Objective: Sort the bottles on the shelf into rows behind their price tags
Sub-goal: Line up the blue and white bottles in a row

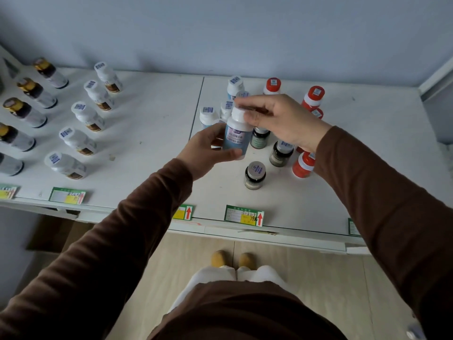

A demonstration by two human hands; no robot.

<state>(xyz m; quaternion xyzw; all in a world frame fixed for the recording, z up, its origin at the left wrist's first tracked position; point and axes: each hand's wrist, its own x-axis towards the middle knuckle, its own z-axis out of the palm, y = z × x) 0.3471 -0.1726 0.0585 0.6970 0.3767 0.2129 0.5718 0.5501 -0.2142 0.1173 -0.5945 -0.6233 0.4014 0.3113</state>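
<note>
Hands meet over the white laminate shelf, just right of its centre seam. The left hand curls its fingers and thumb round the body of a pale blue plastic bottle with a white screw cap, held upright above the shelf; its lilac label carries print too blurred to read. The right hand rests curled fingertips on the cap, seemingly pinching it.

At 12 o'clock from the held bottle stand more white-capped blue bottles; at 3 o'clock, red bottles with white collars; at 5 o'clock, dark glass jars with grey lids. Caps carry small square code stickers.

At 9 o'clock, white cylindrical bottles with brown label bands form a row; amber-capped dark vials form another beyond it.

Green-bordered price tags with yellow panels and red arrows line the front edge at 6 o'clock; one reads "79".
</note>
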